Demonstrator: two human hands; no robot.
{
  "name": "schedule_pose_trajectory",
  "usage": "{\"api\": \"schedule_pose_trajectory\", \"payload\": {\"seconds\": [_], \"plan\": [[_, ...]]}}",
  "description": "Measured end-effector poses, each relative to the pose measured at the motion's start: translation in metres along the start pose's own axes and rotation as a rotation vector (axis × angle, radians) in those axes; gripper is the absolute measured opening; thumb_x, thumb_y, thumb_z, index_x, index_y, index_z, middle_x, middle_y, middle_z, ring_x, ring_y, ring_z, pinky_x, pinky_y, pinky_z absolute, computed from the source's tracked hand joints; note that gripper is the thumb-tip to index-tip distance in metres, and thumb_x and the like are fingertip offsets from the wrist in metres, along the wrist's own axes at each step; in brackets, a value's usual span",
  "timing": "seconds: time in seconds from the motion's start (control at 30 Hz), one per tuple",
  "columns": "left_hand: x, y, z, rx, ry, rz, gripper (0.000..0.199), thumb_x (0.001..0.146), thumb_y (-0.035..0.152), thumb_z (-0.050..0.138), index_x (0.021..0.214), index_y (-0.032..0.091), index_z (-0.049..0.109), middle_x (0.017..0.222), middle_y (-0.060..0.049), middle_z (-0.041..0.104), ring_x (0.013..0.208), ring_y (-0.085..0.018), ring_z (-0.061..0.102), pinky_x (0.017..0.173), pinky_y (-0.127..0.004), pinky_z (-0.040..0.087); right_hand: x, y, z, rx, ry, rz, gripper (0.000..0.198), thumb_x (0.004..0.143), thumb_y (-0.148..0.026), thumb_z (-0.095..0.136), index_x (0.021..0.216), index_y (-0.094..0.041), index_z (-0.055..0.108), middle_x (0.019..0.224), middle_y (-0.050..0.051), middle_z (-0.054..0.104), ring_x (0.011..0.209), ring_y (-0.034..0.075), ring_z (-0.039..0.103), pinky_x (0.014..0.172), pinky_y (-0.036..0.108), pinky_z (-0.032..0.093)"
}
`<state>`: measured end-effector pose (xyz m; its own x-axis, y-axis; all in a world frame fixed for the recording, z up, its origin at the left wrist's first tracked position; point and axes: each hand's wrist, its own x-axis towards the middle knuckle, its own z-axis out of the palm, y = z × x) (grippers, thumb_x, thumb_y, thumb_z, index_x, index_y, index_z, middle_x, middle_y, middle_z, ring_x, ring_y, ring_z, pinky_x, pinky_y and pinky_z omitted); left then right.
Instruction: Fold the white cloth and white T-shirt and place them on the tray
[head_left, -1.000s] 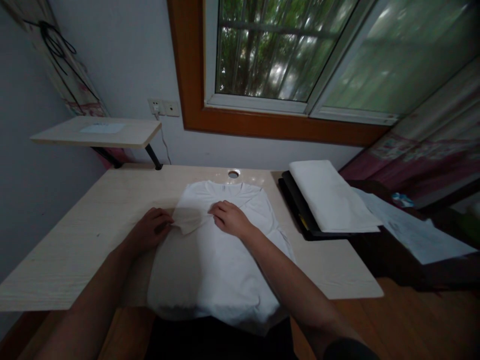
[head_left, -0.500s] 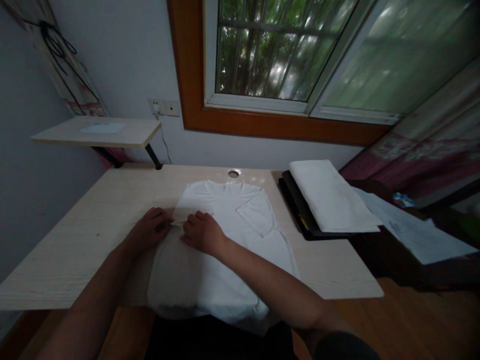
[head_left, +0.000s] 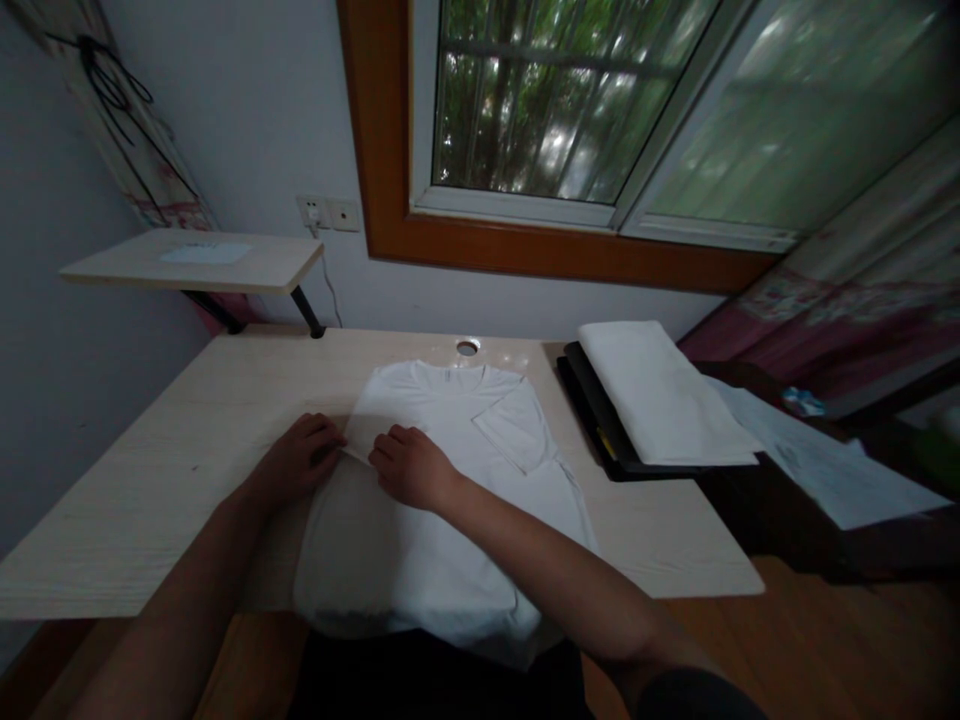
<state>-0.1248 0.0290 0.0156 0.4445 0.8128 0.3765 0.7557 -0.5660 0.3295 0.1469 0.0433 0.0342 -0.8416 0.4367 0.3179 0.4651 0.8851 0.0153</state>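
Note:
A white T-shirt (head_left: 457, 420) lies on the table, neckline at the far side and hem hanging over the near edge. Its right-side sleeve is folded inward over the body. My left hand (head_left: 311, 450) pinches the shirt's left-side edge, fingers closed on the cloth. My right hand (head_left: 409, 465) is closed on the same sleeve a little to the right, partly hiding it. A short edge of fabric stretches between both hands. My forearms cover parts of the shirt and table.
The wood-grain table (head_left: 180, 430) carries a raised shelf (head_left: 127, 262) at the back left, with a paper sheet on it. At right, folded white cloth (head_left: 660, 400) rests on a black folder-like item (head_left: 589, 415). A cable hole (head_left: 468, 348) sits near the back edge.
My right hand has shifted slightly right, and the fabric between my hands looks straighter and tauter. My left hand stays nearly in place.

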Motion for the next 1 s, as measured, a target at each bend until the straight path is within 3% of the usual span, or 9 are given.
{"api": "schedule_pose_trajectory", "payload": {"seconds": [0.23, 0.4, 0.7, 0.9, 1.0], "plan": [[0.001, -0.001, 0.000, 0.014, 0.000, -0.009, 0.020, 0.097, 0.034, 0.056, 0.102, 0.022, 0.071, 0.104, -0.009, 0.064, 0.098, -0.024, 0.057, 0.091, -0.043, 0.050, -0.008, 0.004, -0.004, 0.005, -0.032, -0.007, 0.007, 0.096, -0.025, 0.062, 0.098, -0.019, 0.065, 0.102, 0.009, 0.064, 0.095, 0.024, 0.054, 0.079, 0.037, 0.041], [0.002, 0.000, 0.000, 0.015, 0.007, -0.010, 0.022, 0.099, 0.036, 0.055, 0.102, 0.022, 0.072, 0.106, -0.010, 0.064, 0.101, -0.025, 0.058, 0.093, -0.043, 0.050, -0.023, 0.026, -0.013, 0.064, -0.026, 0.033, 0.010, 0.095, -0.024, 0.062, 0.102, -0.019, 0.069, 0.099, 0.008, 0.065, 0.095, 0.024, 0.054, 0.082, 0.036, 0.041], [0.010, -0.007, 0.002, 0.019, 0.063, -0.039, 0.025, 0.101, 0.034, 0.050, 0.107, 0.022, 0.071, 0.112, -0.010, 0.066, 0.106, -0.025, 0.059, 0.098, -0.044, 0.049, -0.091, 0.114, -0.038, 0.128, 0.158, 0.369, 0.025, 0.094, -0.015, 0.055, 0.113, -0.017, 0.071, 0.105, 0.009, 0.068, 0.100, 0.024, 0.058, 0.093, 0.036, 0.046], [0.051, -0.006, 0.004, 0.110, 0.048, -0.023, 0.029, 0.101, 0.029, 0.045, 0.115, 0.022, 0.070, 0.113, -0.009, 0.068, 0.107, -0.026, 0.057, 0.101, -0.044, 0.046, -0.137, 0.162, -0.040, 0.019, 0.209, 0.638, 0.027, 0.094, -0.016, 0.053, 0.110, -0.015, 0.073, 0.110, 0.012, 0.068, 0.106, 0.026, 0.059, 0.098, 0.036, 0.047], [0.078, -0.010, 0.011, 0.131, 0.045, -0.052, 0.032, 0.100, 0.027, 0.043, 0.116, 0.023, 0.071, 0.115, -0.009, 0.068, 0.110, -0.027, 0.055, 0.102, -0.046, 0.045, -0.147, 0.170, -0.032, -0.028, 0.217, 0.681, 0.027, 0.094, -0.017, 0.052, 0.112, -0.015, 0.073, 0.112, 0.013, 0.067, 0.108, 0.027, 0.058, 0.100, 0.038, 0.047]]}}
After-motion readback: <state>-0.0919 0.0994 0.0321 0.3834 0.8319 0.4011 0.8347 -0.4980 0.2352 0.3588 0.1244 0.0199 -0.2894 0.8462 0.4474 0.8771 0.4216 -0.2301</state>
